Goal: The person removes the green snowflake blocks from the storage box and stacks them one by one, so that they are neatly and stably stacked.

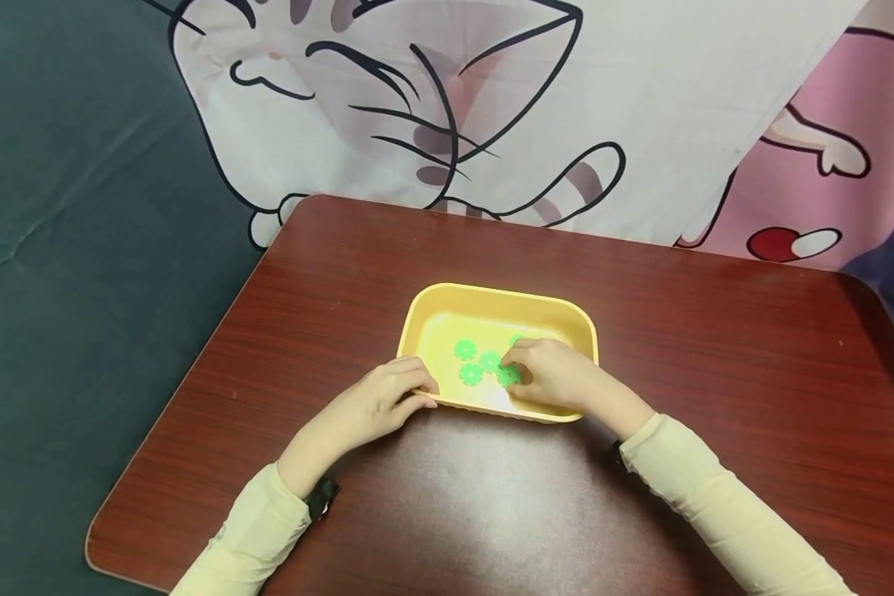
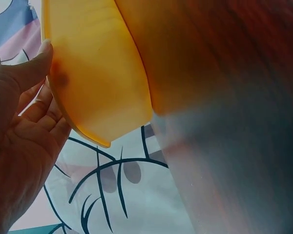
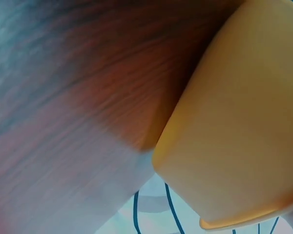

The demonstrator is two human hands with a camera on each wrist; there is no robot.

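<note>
In the head view a yellow plastic tray (image 1: 499, 300) stands on the table. Several small green notched discs (image 1: 470, 375) lie on its floor. My left hand (image 1: 376, 401) grips the tray's near left corner; in the left wrist view its thumb lies on one side of the yellow wall (image 2: 95, 73) and the fingers on the other. Inside the tray's right half, my right hand (image 1: 555, 374) has curled fingers and thumb around one green disc (image 1: 507, 377), partly covering it. Behind that hand another green disc (image 1: 517, 339) is half hidden. The right wrist view shows mostly the tray's outer wall (image 3: 234, 122).
The dark red-brown wooden table (image 1: 313, 290) extends around the tray, with rounded corners. A cloth printed with cartoon cats (image 1: 492, 99) hangs behind its far edge. Dark green fabric (image 1: 67, 248) lies off to the left.
</note>
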